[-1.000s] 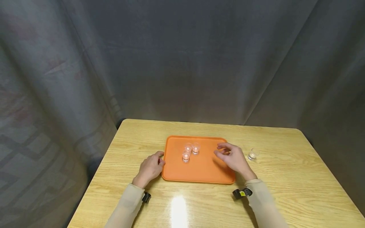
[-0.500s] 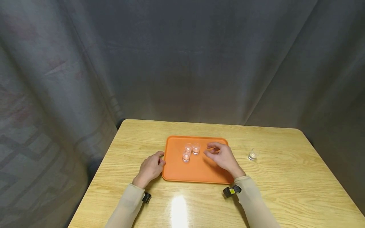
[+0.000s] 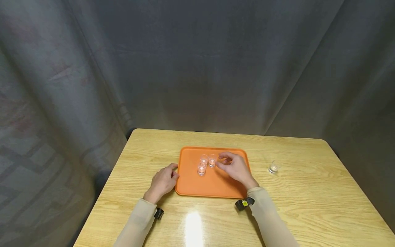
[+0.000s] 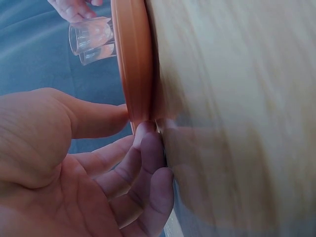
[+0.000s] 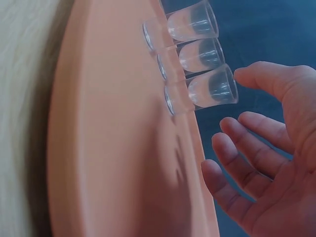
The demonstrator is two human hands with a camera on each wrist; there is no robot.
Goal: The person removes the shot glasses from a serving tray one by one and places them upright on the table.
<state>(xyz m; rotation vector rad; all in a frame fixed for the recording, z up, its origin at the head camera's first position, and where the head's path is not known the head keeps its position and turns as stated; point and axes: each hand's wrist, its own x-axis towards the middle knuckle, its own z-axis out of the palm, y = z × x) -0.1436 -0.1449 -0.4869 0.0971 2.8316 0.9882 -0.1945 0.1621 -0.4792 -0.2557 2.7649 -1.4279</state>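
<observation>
The left hand is grasping the left edge of the orange tray, its thumb pressing on the rim while the fingers are curling beneath, as the left wrist view is showing. The tray is lying flat on the wooden tabletop, nearer the far edge than the right edge. The right hand is reaching over the tray from its right edge, its grip released and its fingers loosely parted. The thumb is coming level with the rim of the right-hand glass; whether it is touching that rim, one cannot tell. Two further clear glasses, the far-left glass and the near-left glass, are standing upright close beside it, the cluster sitting a little left of the tray's middle, toward its far edge. A fourth glass is standing apart on the tabletop, beyond the tray's right edge. The right sleeve is crossing in from the tabletop's near edge, and a black wrist device is lying just beside the tray's near right corner. A grey curtain is hanging behind the tabletop's far edge.
</observation>
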